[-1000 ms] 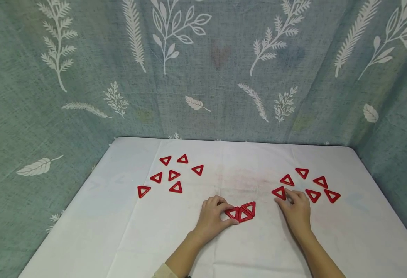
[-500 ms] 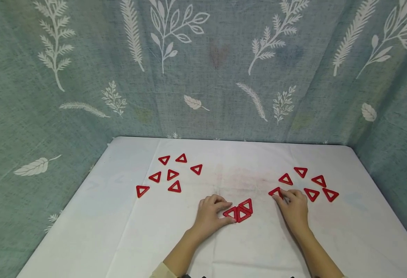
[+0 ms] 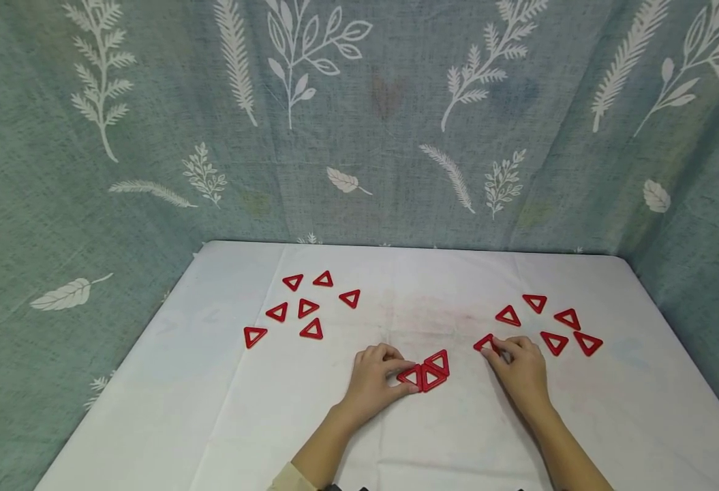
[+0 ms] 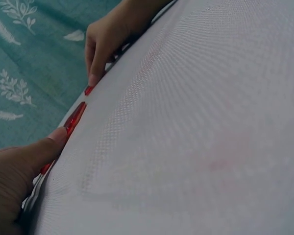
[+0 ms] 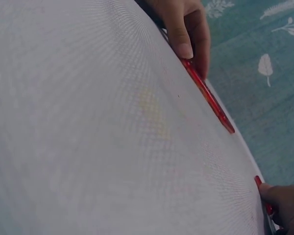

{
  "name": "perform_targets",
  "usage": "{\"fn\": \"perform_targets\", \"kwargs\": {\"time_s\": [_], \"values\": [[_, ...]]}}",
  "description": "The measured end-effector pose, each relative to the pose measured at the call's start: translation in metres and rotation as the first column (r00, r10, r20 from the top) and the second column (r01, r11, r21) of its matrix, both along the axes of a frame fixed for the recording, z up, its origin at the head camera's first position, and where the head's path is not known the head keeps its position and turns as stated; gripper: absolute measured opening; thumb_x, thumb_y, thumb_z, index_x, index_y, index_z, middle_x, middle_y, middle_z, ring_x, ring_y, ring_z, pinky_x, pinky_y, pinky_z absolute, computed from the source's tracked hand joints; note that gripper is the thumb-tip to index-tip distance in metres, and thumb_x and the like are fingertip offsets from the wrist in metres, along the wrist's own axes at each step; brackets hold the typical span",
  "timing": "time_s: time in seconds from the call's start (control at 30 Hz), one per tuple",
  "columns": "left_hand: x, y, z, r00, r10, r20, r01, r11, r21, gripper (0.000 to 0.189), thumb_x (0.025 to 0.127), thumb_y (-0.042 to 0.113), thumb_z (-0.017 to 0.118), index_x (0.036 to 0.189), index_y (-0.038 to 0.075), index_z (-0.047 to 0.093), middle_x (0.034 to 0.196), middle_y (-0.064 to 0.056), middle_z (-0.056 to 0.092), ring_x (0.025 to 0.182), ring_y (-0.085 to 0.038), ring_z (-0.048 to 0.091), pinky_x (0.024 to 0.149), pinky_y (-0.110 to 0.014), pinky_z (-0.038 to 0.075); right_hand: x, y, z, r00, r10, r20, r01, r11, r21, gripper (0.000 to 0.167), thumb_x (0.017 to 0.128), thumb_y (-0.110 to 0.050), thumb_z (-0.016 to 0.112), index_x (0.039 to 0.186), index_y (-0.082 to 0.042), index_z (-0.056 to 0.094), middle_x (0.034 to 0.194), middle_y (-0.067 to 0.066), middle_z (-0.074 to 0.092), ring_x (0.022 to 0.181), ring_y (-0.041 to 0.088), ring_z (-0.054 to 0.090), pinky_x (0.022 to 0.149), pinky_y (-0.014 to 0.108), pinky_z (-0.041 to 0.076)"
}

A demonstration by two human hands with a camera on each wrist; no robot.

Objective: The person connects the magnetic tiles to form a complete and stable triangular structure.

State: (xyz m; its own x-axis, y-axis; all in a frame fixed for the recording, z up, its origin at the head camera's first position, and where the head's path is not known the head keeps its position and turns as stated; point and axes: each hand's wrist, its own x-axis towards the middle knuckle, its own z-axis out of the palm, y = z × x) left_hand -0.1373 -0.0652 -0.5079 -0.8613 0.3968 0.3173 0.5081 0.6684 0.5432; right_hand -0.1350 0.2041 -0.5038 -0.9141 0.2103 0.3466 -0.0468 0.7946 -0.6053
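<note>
In the head view, several red triangular frames, like magnetic tiles, lie on a white-covered table. My left hand (image 3: 374,377) has thumb and forefinger on opposite edges of the leftmost tile (image 3: 411,377) in a joined row of three. Edge to edge with it are the middle tile (image 3: 432,378) and the upper right tile (image 3: 437,362). To the right, my right hand (image 3: 521,365) pinches a single tile (image 3: 485,341) by its right side, apart from the row. The left wrist view shows the row edge-on as a red strip (image 4: 75,117) beside my left thumb.
Several loose tiles (image 3: 307,308) are scattered at the back left of the table (image 3: 212,273). Another loose group, including one tile (image 3: 554,343) just beyond my right hand, lies at the right. A green leaf-patterned cloth (image 3: 390,136) rises behind and along both sides.
My right hand has closed on its tile and shifted it slightly left, away from the loose right group. The row of three has turned a little under my left fingers.
</note>
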Motion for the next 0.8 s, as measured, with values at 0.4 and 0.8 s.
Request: {"fn": "perform_targets", "kwargs": {"time_s": [0.4,0.8], "values": [[0.002,0.002,0.001,0.999,0.040,-0.017,-0.040,0.999,-0.007,0.037,0.074,0.041,0.078,0.106,0.022,0.074,0.097,0.006,0.055,0.092,-0.011,0.047,0.088,-0.035,0.036,0.005,-0.002,0.002,0.999,0.035,0.021,-0.034,0.999,-0.022,0.038,0.073,-0.016,0.081,0.104,0.002,0.071,0.090,0.015,0.060,0.080,0.027,0.053,0.067,0.036,0.035],[0.002,0.004,0.000,0.999,0.041,-0.011,-0.042,0.995,-0.094,0.042,0.080,0.043,0.072,0.117,0.023,0.069,0.103,0.005,0.050,0.093,-0.012,0.041,0.088,-0.037,0.033,0.014,-0.007,0.005,0.993,0.064,0.100,-0.060,0.997,-0.043,0.037,0.073,-0.021,0.082,0.103,-0.002,0.073,0.089,0.009,0.062,0.074,0.020,0.049,0.066,0.033,0.030]]}}
